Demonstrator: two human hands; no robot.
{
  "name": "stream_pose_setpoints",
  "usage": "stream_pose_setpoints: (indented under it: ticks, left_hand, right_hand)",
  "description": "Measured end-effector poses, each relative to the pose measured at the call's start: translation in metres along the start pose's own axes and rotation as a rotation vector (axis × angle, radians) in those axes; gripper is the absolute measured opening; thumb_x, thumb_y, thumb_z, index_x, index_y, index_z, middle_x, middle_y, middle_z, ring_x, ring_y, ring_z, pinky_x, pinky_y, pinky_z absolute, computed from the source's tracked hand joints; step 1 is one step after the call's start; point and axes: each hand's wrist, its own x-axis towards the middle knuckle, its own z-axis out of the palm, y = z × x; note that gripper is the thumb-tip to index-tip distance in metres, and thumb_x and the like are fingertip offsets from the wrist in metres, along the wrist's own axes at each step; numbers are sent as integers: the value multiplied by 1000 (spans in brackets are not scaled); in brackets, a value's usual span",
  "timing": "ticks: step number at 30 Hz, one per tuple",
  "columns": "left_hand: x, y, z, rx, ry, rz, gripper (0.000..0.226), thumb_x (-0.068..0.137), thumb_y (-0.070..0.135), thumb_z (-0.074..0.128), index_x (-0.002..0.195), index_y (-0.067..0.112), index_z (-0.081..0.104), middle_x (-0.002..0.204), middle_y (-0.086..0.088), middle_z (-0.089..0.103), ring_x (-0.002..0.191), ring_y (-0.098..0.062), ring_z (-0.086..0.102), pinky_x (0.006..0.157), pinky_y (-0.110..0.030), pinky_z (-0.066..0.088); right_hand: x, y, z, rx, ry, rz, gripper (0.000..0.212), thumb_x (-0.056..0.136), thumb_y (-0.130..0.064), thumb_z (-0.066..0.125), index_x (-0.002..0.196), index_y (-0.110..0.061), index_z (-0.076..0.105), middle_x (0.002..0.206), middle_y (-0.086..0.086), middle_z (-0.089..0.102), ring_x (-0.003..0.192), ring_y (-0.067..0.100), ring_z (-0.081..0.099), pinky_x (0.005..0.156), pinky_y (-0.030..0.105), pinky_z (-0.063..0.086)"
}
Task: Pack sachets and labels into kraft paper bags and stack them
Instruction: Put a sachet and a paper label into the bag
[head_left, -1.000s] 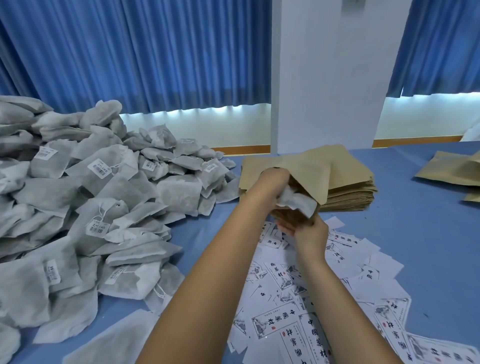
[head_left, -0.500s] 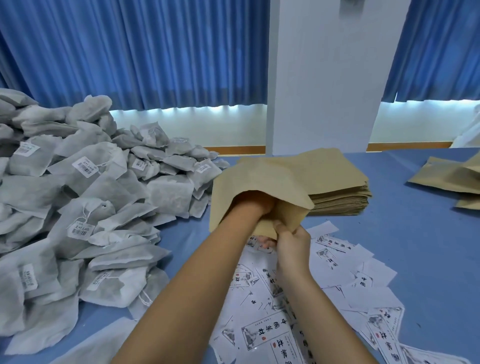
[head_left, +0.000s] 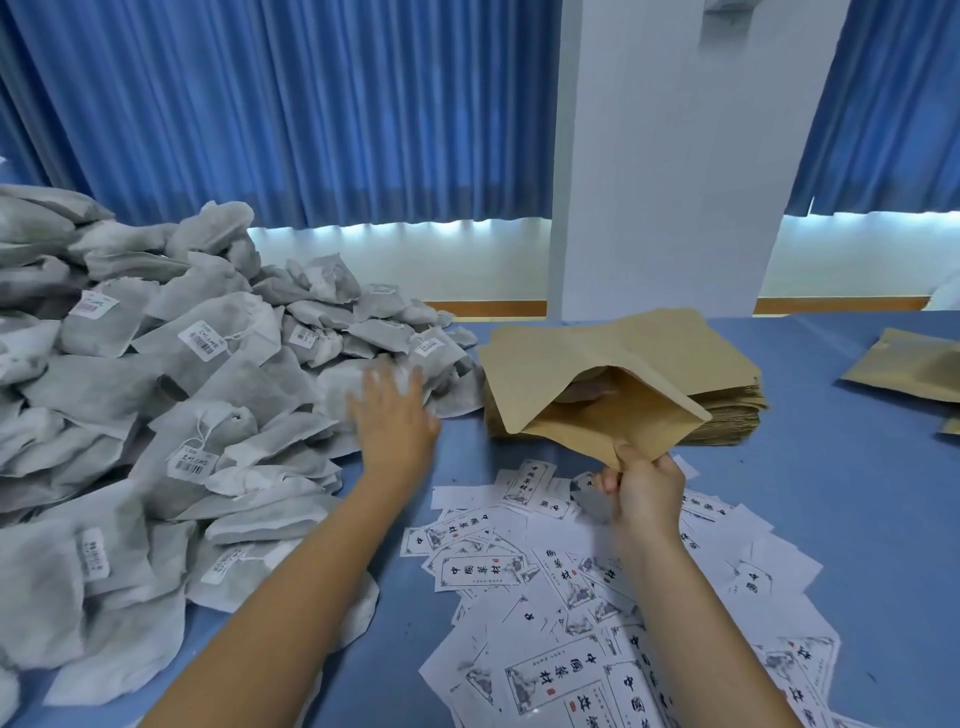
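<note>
My right hand (head_left: 647, 491) pinches the lower edge of an open kraft paper bag (head_left: 582, 379), held up with its mouth gaping toward me; something pale lies inside. Behind it sits a stack of flat kraft bags (head_left: 727, 410). My left hand (head_left: 395, 413) reaches with spread fingers to the edge of a big heap of grey-white sachets (head_left: 197, 389) with barcode tags, just touching or hovering over one. Printed white labels (head_left: 545, 571) lie scattered on the blue table below my right hand.
The blue table (head_left: 831, 493) runs right, where a few kraft bags (head_left: 914, 366) lie at the far right edge. A white pillar (head_left: 670, 156) and blue curtains (head_left: 285, 104) stand behind the table.
My left hand has come out of the kraft bag and swung left to the sachet heap. My right hand still holds the bag, now tilted with its mouth open.
</note>
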Motion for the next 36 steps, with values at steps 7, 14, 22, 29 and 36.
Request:
stream_pose_setpoints:
  ticks: [7,14,22,29,36]
  left_hand:
    - [-3,-39,39,261,-152,-28,51,83,18,64,129,15,42,122,-12,44,116,-29,38,87,-39,46]
    - [-50,9,-21,-590,596,409,30,61,3,52,88,9,64,95,-8,54,88,-26,48,67,-30,39]
    - [-105,112,-61,-589,54,772,47,64,7,62,111,16,59,112,-4,54,109,-24,43,78,-38,45]
    - [-18,142,-37,-295,-531,243,37,101,28,38,135,15,42,131,-12,47,115,-25,47,91,-28,34]
    - [-60,120,-58,-481,-20,960,22,82,8,47,95,7,65,91,-10,64,81,-26,60,63,-29,44]
  right_hand:
    - [3,0,1,16,6,-9,22,94,1,49,76,-12,50,44,-2,44,31,8,35,43,25,40]
    - [2,0,2,-40,29,0,19,95,-3,49,79,-13,51,49,2,45,30,7,37,45,24,42]
    - [-9,12,-3,-197,-138,-68,20,97,4,42,91,-12,53,82,1,57,74,14,56,66,24,47]
    - [-18,18,10,-157,-61,-90,28,90,-1,51,65,-11,42,52,7,38,36,14,33,43,22,31]
    - [-7,4,-1,-39,1,-41,30,89,1,46,62,-13,48,42,-4,45,38,12,40,40,20,33]
